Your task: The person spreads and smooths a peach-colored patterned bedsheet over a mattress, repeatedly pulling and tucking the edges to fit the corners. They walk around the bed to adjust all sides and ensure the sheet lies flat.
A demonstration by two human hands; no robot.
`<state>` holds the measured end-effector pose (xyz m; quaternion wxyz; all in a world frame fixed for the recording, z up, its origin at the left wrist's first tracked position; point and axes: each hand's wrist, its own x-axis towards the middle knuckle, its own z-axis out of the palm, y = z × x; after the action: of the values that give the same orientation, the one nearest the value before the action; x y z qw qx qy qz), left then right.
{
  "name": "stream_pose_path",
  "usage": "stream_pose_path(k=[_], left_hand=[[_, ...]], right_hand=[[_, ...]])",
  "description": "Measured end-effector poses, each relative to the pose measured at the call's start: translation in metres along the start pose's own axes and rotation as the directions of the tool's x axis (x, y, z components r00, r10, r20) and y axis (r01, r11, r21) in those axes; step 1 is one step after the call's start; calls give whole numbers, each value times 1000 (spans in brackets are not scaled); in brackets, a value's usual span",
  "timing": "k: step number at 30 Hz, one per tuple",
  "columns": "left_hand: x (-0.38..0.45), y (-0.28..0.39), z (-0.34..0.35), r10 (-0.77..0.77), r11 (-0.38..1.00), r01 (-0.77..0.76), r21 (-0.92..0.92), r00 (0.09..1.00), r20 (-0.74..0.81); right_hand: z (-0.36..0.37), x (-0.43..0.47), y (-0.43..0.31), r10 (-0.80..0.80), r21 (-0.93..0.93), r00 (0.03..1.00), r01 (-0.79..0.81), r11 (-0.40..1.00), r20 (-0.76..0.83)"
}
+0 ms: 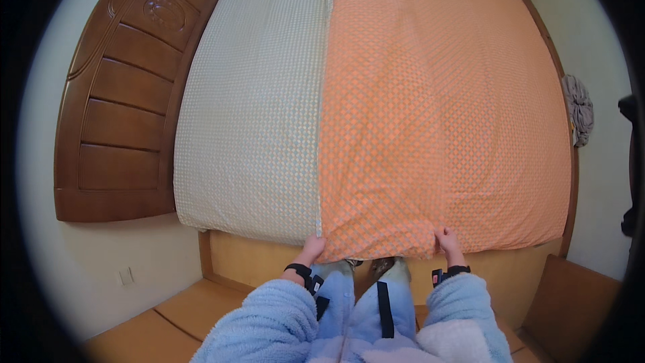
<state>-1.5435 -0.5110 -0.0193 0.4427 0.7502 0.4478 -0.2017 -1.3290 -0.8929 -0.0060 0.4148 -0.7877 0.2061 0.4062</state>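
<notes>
An orange checked quilt [393, 136] covers the right part of a bed, its near edge hanging a little over the side. My left hand [313, 249] grips the quilt's near left corner, beside the seam with the pale sheet. Farther right along the same edge, my right hand [446, 240] pinches the cloth. Between the two hands the edge is lifted and bunched in soft folds. A pale green-and-white checked sheet [252, 126] shows on the left part of the bed. The fingertips of both hands are partly hidden by fabric.
A carved brown wooden headboard [131, 85] stands at the left. Below the bedding runs the bed's pale wooden side panel [262, 257]. A crumpled grey cloth [579, 111] lies past the bed's right edge. A wall socket or switch plate [126, 276] is at lower left.
</notes>
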Motion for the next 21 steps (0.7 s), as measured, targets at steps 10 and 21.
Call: stream_pose_path(k=[10, 21], left_hand=[[-4, 9, 19, 116, 860, -20, -510, 980, 159], [-45, 52, -48, 115, 926, -21, -376, 967, 230]], right_hand=[[21, -23, 15, -83, 103, 995, 88, 991, -54], [2, -59, -8, 121, 229, 992, -111, 967, -30]])
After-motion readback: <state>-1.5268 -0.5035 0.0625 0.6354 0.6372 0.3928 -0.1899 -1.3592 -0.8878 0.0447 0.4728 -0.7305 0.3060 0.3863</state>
